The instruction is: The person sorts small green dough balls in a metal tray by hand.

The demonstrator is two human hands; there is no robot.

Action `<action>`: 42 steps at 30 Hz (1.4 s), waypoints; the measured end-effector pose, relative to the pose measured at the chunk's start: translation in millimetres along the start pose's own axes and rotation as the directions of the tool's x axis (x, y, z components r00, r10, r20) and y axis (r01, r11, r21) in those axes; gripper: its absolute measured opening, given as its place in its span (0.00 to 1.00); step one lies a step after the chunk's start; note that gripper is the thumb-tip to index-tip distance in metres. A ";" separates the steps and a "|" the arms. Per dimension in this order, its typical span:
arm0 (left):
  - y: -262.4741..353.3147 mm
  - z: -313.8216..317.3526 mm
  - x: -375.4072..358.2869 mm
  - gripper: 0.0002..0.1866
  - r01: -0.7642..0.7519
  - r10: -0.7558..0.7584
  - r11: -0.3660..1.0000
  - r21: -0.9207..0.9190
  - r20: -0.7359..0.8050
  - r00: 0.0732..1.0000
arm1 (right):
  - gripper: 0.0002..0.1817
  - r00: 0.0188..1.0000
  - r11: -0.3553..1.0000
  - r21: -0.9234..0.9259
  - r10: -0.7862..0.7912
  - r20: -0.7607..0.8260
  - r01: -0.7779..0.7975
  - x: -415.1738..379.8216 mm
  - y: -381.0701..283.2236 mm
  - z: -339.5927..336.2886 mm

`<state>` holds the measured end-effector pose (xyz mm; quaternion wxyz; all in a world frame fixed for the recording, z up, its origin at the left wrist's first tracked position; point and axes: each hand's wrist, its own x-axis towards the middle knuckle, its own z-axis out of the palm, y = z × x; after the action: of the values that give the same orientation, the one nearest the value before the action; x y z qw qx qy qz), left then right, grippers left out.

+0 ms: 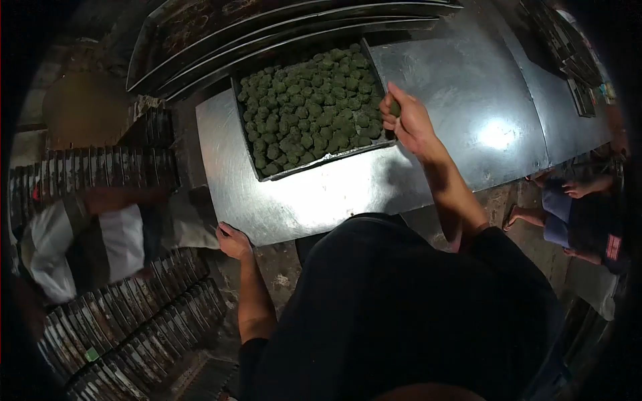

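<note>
A rectangular metal tray [267, 178] full of dark green, rough dough-like lumps [301, 107] rests on a shiny metal table [455, 87]. At the tray's right side, my right hand [412, 123] is closed around one green lump [394, 109], which shows between the thumb and fingers. My left hand [234, 242] is closed at the table's front left corner. A small dark patch shows at its fingers, but I cannot make out what they hold.
Long empty metal trays [281, 30] stand behind the full one. Rows of upright trays [134, 301] fill the left side. A person in striped clothing [124, 240] is at the left, blurred; another person [558, 207] is at the right.
</note>
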<state>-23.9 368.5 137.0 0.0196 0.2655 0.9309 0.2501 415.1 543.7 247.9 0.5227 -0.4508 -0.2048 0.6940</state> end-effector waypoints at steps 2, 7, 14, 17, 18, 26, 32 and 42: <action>-7.7 4.2 4.7 0.34 0.024 -0.024 1.000 -0.001 -0.009 1.000 | 0.19 1.000 1.000 0.017 0.008 -0.029 -0.007 -13.3 -10.7 9.9; -3.4 3.0 1.7 0.32 -0.075 0.075 0.997 -0.018 -0.014 0.997 | 0.20 0.988 0.978 0.202 0.086 -0.125 -0.060 -15.8 -16.1 -11.5; -4.5 3.0 4.6 0.28 -0.052 0.053 0.998 0.032 -0.040 0.998 | 0.16 0.764 0.137 -0.860 -0.543 0.349 0.491 -34.1 -8.3 8.0; 0.4 4.0 4.0 0.28 -0.020 0.020 1.000 0.005 -0.041 0.999 | 0.07 0.656 -0.034 -0.820 -0.581 0.481 0.572 -20.6 28.9 2.7; 1.4 5.4 4.0 0.28 -0.011 0.012 1.000 0.006 -0.048 0.999 | 0.07 0.664 -0.118 -0.830 -0.544 0.513 0.545 -15.0 37.1 -1.6; 12.3 -5.4 4.7 0.24 0.027 -0.026 0.993 -0.114 0.010 1.000 | 0.13 0.624 -0.016 -0.720 -0.485 0.612 0.694 70.3 21.7 81.7; -33.2 16.8 18.4 0.19 0.040 -0.057 0.987 -0.154 -0.109 0.992 | 0.21 0.814 -0.430 -0.773 -0.134 0.565 0.466 236.8 78.1 127.1; -8.9 7.0 6.7 0.24 -0.011 0.009 1.000 -0.023 -0.089 0.996 | 0.16 0.825 -0.391 -0.783 -0.095 0.557 0.483 220.3 51.2 111.3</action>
<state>-32.8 368.5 127.2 -0.0201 0.2582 0.9265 0.2729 283.6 746.1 175.3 0.0867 -0.5148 -0.8434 0.1266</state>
